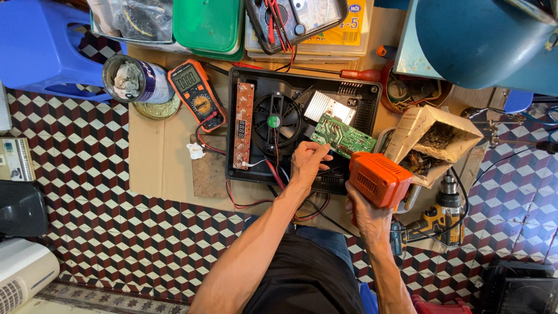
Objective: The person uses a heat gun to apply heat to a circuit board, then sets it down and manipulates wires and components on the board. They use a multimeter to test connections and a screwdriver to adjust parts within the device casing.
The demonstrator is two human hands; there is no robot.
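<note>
- Orange tool (379, 179), pistol-shaped, sits in my right hand (366, 214); fingers wrapped tight round its grip, body sticking up and out above my knuckles.
- Tool's long axis runs from lower right to upper left; front end points toward the green board (343, 137), just short of it. Tip itself hidden behind the tool body.
- Green board lies tilted inside the open black case (363, 96), lower right of the fan (274, 121), its long side running upper left to lower right.
- My left hand (308, 163) is curled into a loose fist right at the board's near-left corner; fingers bent in, narrow. Cannot tell what they pinch, if anything.
- Left forearm comes up from lower left, wrist straight; right forearm rises near-vertical from the bottom edge, wrist cocked inward.
- Hands near each other, not touching; board between and just above them.
- Red and black wires (279, 174) loop out of the case under my left wrist.
- Brown panel (243, 125) with a digit display lies along the case's left side.
- Meter (196, 94) on cardboard, left of the case; drill (436, 218) on the floor, right of my right hand.
</note>
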